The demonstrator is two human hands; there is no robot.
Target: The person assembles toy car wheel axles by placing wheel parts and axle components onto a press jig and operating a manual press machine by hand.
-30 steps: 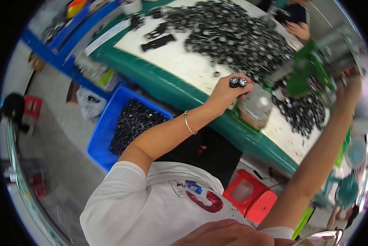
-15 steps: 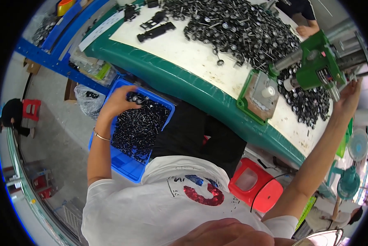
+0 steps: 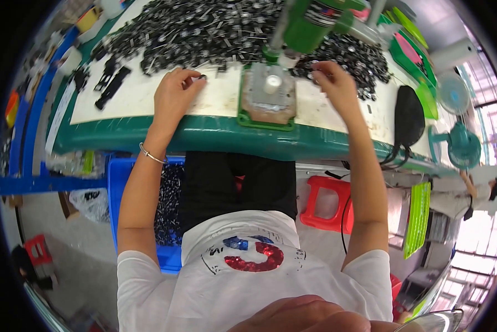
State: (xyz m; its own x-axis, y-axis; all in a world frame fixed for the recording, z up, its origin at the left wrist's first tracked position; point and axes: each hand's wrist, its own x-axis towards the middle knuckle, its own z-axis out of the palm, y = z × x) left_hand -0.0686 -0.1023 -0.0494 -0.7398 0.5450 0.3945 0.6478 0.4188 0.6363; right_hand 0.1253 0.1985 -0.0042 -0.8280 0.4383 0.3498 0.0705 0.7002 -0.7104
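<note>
My left hand [image 3: 173, 97] is over the white tabletop, left of the green bench press [image 3: 315, 25]. Its thumb and fingertips pinch a small black wheel [image 3: 202, 77]. My right hand [image 3: 337, 88] is to the right of the press base [image 3: 268, 113], at the near side of a heap of wheels and axles [image 3: 351, 58]. Its fingers are curled toward the thumb; what they hold, if anything, is too small to make out. A white round fixture [image 3: 272, 84] stands on the plate of the press base, between my hands.
A large pile of black wheels with metal axles [image 3: 204, 39] covers the table's far side. Black toy-car chassis [image 3: 112, 87] lie at left. Below the green table edge [image 3: 204, 133] stands a blue bin [image 3: 115, 182] of small black parts. A red stool [image 3: 326, 202] is at right.
My left hand has come up from the blue bin to the tabletop beside the press. My right hand has left the press lever and come down near the base. The view has turned.
</note>
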